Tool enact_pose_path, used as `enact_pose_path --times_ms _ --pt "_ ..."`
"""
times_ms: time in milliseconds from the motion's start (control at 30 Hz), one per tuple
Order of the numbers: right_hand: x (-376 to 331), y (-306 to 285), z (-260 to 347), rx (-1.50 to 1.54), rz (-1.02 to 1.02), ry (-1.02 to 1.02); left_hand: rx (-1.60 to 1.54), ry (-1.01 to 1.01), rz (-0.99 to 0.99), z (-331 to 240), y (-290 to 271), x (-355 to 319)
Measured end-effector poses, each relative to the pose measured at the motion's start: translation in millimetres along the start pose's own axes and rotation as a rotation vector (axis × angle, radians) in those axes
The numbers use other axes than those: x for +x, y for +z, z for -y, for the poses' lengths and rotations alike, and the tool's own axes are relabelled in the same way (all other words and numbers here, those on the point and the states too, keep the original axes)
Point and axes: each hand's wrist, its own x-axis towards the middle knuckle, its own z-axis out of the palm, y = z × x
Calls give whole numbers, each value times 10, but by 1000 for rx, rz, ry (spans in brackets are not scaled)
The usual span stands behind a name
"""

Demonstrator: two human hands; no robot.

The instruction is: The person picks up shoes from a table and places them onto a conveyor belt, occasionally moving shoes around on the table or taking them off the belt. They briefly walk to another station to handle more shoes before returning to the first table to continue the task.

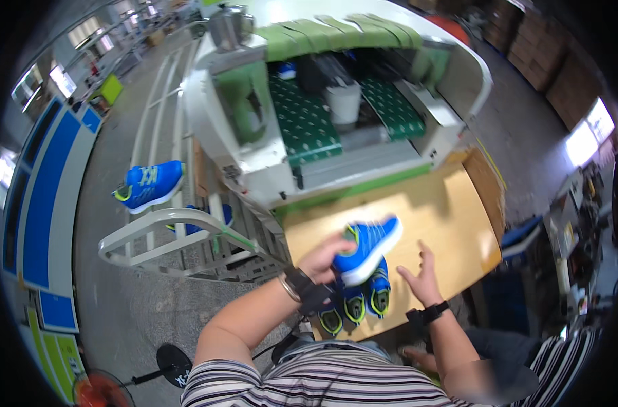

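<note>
A blue sneaker (375,243) with a white sole and lime lining is gripped at its heel end by my left hand (324,258), held over the wooden table (451,224). Its toe points up and to the right. My right hand (423,279) hovers to the right of it, fingers apart, touching nothing. Below the held sneaker, three more blue sneakers stand side by side near the table's front edge, the rightmost one (379,298) partly covered by the held one. Dark bands are around both my wrists.
Beyond the table stands a white machine (254,173) with green patterned belts (302,125) and green flaps. A pale metal rack (146,234) at left carries a blue sneaker (154,184) and another lower down. A cardboard panel (484,186) edges the table's right side. Another person's striped sleeve (570,366) shows lower right.
</note>
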Motion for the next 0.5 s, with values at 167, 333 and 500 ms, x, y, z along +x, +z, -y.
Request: enact_pose_path --times_ms 167,333,500 --pt "-733 681 -342 275 252 209 589 841 -456 -765 292 508" --pt "-842 931 -351 143 40 92 1300 1202 -1032 -1600 -3 1258" --pt "-323 335 -37 723 -35 455 1231 1034 -963 -1597 -150 1301"
